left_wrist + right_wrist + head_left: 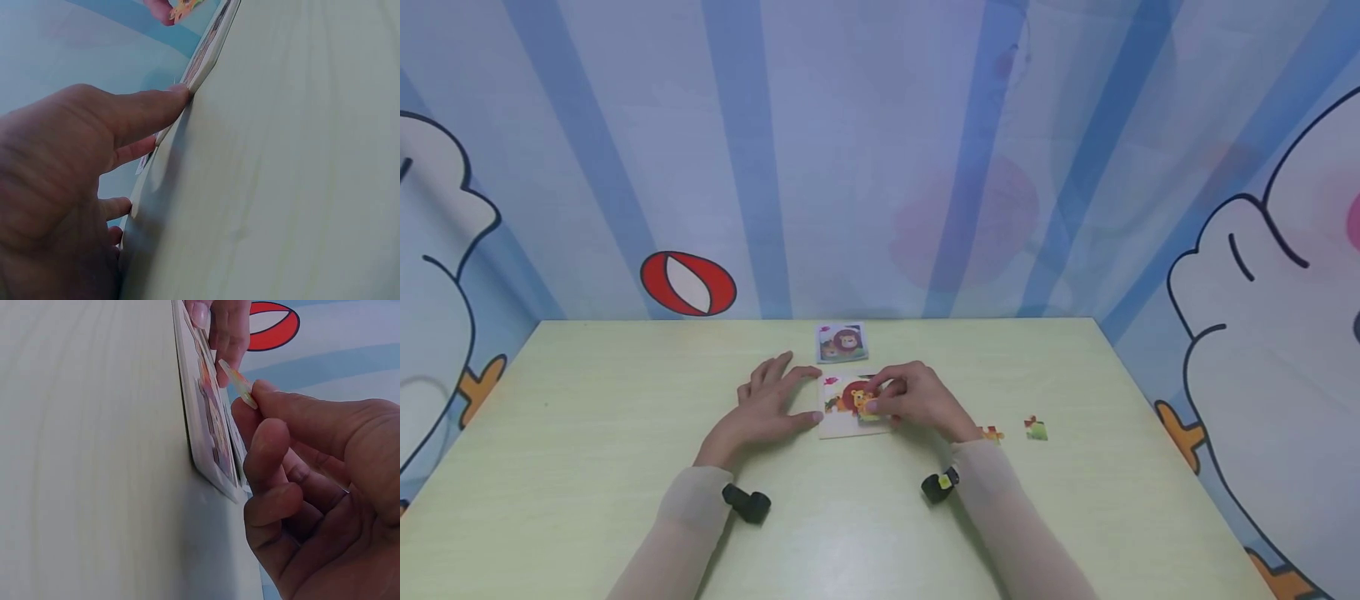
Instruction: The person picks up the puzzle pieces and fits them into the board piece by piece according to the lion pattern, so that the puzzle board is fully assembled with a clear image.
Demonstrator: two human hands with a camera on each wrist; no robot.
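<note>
A small white-bordered puzzle board (838, 432) with a lion picture lies on the table. At its left side is my left hand (770, 404), fingers spread, with the thumb (156, 109) and a fingertip touching the board's edge. Over the board's right half, my right hand (919, 397) pinches a jigsaw piece (237, 384) between thumb and fingers. In the right wrist view that piece is tilted and held apart from the board. My right fingers hide part of the board in the head view.
Behind the board lies a lion picture card (842, 342). Two loose jigsaw pieces are on the right, one partly hidden piece (992, 434) beside my right wrist and another piece (1036, 428) farther out. The pale table (625, 400) meets a printed blue curtain (850, 167) at the back.
</note>
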